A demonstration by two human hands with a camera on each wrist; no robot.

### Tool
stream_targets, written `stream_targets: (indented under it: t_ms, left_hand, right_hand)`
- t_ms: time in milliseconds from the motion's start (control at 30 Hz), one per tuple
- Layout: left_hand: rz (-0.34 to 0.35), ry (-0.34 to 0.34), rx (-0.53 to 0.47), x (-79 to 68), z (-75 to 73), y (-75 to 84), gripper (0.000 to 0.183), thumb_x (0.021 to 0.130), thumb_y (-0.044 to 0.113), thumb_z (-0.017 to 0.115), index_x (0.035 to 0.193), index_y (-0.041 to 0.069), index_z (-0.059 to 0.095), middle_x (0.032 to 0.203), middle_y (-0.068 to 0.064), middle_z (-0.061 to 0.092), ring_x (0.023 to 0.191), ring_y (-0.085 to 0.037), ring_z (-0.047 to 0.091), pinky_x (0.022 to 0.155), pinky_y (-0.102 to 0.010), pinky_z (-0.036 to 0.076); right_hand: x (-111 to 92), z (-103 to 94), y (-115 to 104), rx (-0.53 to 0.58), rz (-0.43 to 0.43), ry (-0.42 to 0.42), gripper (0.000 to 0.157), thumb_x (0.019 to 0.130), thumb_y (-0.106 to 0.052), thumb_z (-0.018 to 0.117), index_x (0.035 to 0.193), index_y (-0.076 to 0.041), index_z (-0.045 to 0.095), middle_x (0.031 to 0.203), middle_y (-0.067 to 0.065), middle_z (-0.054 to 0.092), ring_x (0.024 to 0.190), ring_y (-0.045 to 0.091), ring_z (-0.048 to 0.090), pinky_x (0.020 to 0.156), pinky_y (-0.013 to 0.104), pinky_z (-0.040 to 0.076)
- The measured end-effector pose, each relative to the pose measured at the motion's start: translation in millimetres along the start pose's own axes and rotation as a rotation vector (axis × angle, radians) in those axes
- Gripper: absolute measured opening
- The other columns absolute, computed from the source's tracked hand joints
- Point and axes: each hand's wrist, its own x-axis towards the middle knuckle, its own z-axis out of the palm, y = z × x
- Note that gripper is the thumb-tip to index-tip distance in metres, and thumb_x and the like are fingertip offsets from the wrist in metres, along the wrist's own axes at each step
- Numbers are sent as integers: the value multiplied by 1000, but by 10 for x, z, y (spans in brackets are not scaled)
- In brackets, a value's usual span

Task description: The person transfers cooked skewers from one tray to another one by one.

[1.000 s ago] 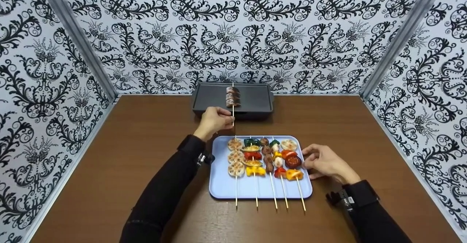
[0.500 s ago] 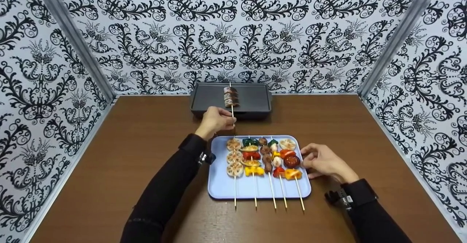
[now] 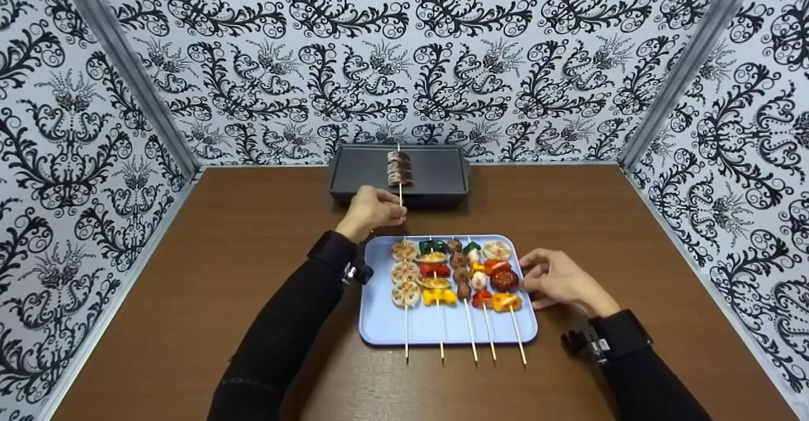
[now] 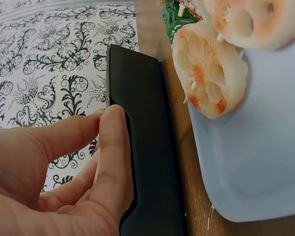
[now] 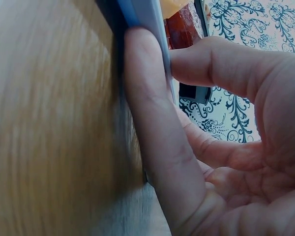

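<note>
My left hand (image 3: pixel 373 208) pinches the bare stick of a skewer (image 3: pixel 399 169) between thumb and fingers. The brown, sliced-looking food on that skewer appears over the dark grill plate (image 3: pixel 360 165); contact with its surface cannot be told. In the left wrist view the fingertips (image 4: pixel 112 115) meet in front of the grill's black side. My right hand (image 3: pixel 562 282) grips the right rim of the pale blue tray (image 3: pixel 382 329). In the right wrist view its thumb (image 5: pixel 189 66) lies on the tray's inner side, with a finger along the outside.
Several skewers lie side by side on the tray: lotus root slices (image 3: pixel 405 293), mixed vegetables (image 3: pixel 439 296), brown balls (image 3: pixel 461 274) and others. Their stick ends overhang the front rim. Patterned walls (image 3: pixel 392 61) enclose the brown table (image 3: pixel 265 231) at the back and sides.
The head view has shifted slightly. Less of the held skewer's stick shows at the left fingertips than before. Both hands keep nearly the same places, and the tray stays put.
</note>
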Motion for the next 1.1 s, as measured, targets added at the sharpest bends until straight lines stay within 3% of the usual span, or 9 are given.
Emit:
stream_targets:
  t_ms: [300,633,1100]
  left_hand:
    - [12,0,29,-4,-5,-27,30,84,-8,72,113,-11,66,109,-29,71,101,-39,72,81,-33,67]
    - [41,-7,15,-45,-19,-63,26,84,-7,73,109,-10,67,99,-23,72,87,-29,74,79,-32,68]
    - [72,-19,12,-153,-40,-87,25,84,-4,75,108,-6,68,97,-19,73,87,-28,74,81,-35,68]
  right_hand:
    - [-5,-5,23,7,8,-8,47,86,-4,69,130,-2,52,105,19,60,84,27,68,72,45,68]
    - [-7,1,-5,12,-3,-6,49,86,-3,69,131,-1,51,102,17,60,83,26,67,68,44,68]
    - [-31,-2,-24,-4,-8,-4,49,86,-5,69,131,-1,50,104,18,60,89,26,66,69,44,68]
